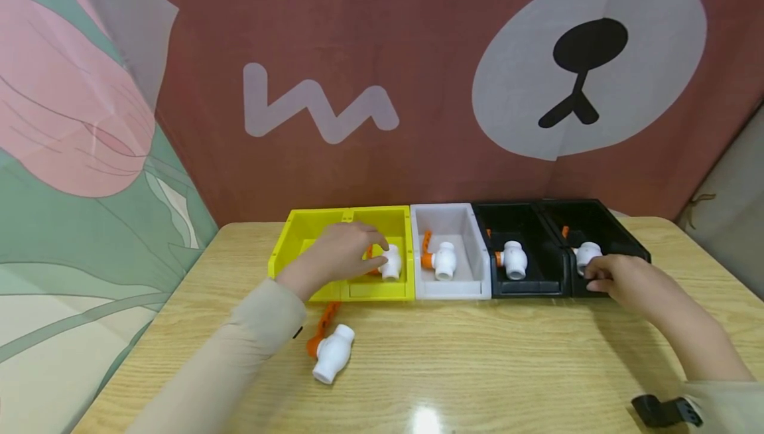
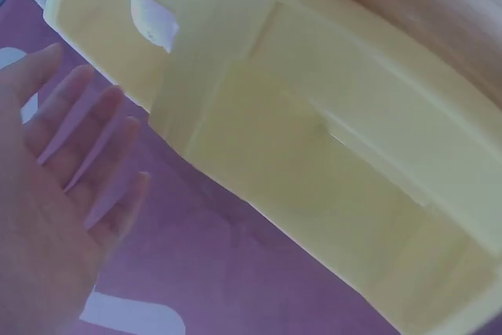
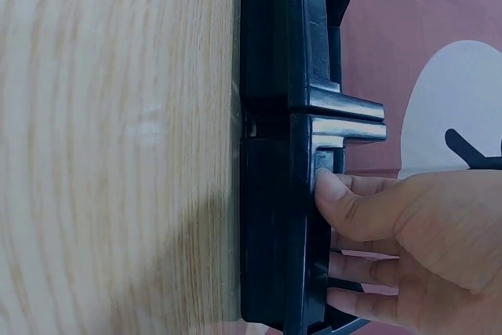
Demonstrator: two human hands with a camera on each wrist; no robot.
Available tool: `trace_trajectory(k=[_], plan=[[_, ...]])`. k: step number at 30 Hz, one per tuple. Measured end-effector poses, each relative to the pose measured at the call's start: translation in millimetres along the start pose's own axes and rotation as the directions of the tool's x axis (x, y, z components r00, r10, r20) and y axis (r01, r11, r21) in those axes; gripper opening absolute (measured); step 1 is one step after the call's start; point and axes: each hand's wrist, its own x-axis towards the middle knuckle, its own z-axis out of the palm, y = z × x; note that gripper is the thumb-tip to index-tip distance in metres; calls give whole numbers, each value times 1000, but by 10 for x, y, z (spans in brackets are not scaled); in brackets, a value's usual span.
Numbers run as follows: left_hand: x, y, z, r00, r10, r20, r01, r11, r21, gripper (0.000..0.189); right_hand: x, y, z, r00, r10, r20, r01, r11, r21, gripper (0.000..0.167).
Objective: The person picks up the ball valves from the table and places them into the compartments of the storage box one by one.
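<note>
White ball valves with orange handles sit in the row of bins. My left hand [image 1: 343,251] hovers over the right yellow bin [image 1: 382,216], its fingers spread beside the ball valve [image 1: 390,263] there. In the left wrist view, the left fingers [image 2: 78,123] look straight and hold nothing. At the far-right black bin [image 1: 621,235], my right hand [image 1: 633,281] reaches over the front rim, thumb and fingertips at the near end of another ball valve [image 1: 587,255]. That bin's front wall [image 3: 271,233] hides the valve in the right wrist view.
A ball valve [image 1: 334,353] lies on the wooden table [image 1: 477,367] in front of the yellow bins. The white bin [image 1: 450,218] and the left black bin [image 1: 510,215] each hold a valve. A printed cloth [image 1: 418,155] hangs behind the row.
</note>
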Motion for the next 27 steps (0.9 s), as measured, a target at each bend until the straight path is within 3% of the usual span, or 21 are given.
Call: trace_trajectory(k=[5, 10, 14, 20, 27], plan=[[-161, -6, -28, 991, 93, -100, -88, 995, 52, 24, 3, 4, -6, 1000, -1, -4, 1, 1000, -6, 4], [-334, 40, -33, 978, 157, -135, -144, 985, 98, 21, 5, 11, 4, 1000, -1, 2, 1, 1000, -2, 4], [-446, 85, -44, 975, 192, -113, -182, 979, 95, 23, -3, 7, 10, 1000, -3, -4, 3, 1000, -5, 5], [-590, 146, -51, 980, 200, -14, -199, 979, 49, 27, -12, -4, 4, 1000, 0, -5, 0, 1000, -5, 5], [-746, 207, 35, 964, 264, 23, -265, 963, 55, 29, -14, -5, 5, 1000, -9, -14, 9, 1000, -7, 5]])
